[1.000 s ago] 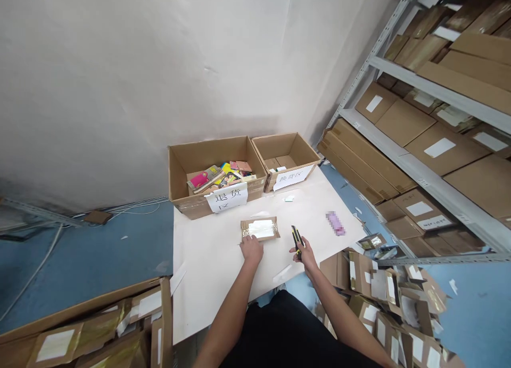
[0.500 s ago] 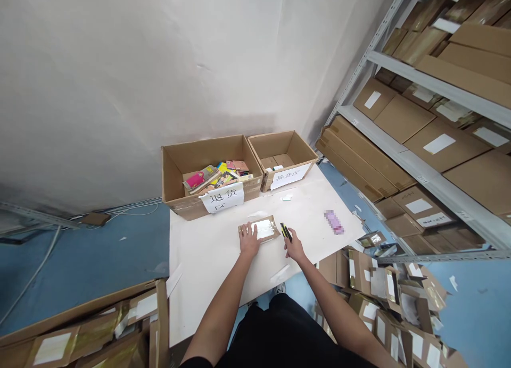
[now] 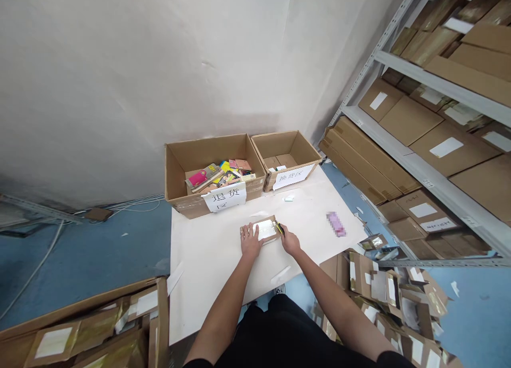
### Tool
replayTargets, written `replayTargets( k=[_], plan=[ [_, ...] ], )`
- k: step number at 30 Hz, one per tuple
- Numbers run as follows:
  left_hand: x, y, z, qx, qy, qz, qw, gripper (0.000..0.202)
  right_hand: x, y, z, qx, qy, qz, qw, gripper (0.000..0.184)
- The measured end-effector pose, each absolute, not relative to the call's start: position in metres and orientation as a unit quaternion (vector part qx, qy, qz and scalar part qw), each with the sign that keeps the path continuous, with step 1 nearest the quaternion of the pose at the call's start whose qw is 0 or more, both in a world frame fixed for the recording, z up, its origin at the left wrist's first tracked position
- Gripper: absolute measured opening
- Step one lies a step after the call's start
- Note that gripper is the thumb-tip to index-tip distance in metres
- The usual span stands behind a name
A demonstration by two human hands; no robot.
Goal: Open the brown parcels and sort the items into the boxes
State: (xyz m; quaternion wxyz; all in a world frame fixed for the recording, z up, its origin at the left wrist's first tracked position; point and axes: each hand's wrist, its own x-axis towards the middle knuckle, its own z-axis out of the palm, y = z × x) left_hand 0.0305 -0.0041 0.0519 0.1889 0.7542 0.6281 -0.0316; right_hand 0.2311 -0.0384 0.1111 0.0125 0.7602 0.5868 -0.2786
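A small cardboard box (image 3: 266, 230) with a white label on top lies on the white table (image 3: 207, 251). My left hand (image 3: 250, 242) rests on the box's left end, fingers spread flat over it. In the fist of my right hand (image 3: 290, 242) is a yellow and black utility knife (image 3: 280, 228). The knife's front end is at the right end of the box, touching or just over the label. Part of its handle is hidden by my fingers.
Behind stand a large carton (image 3: 187, 206) of books and a smaller carton (image 3: 293, 179), both with handwritten signs. A blurred pink item (image 3: 336, 224) lies at right. Loose paper strips (image 3: 280, 275) are on the table. Shelves (image 3: 435, 86) hold boxes; more cartons (image 3: 383, 288) pile on the floor.
My right hand has brought the utility knife left, from beside the box onto its right end. My left hand stays on the box. The view has shifted slightly.
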Motion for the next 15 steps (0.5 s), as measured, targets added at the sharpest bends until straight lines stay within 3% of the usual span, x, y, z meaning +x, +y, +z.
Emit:
replayTargets(
  k=[7, 15],
  plan=[
    [0.031, -0.006, 0.047, 0.753, 0.632, -0.026, 0.182, 0.076, 0.230, -0.041, 0.112, 0.757, 0.596, -0.270, -0.010, 0.051],
    [0.033, -0.006, 0.050, 0.746, 0.635, -0.039, 0.196, 0.074, 0.216, -0.024, 0.128, 0.762, 0.584, -0.265, 0.093, 0.060]
  ],
)
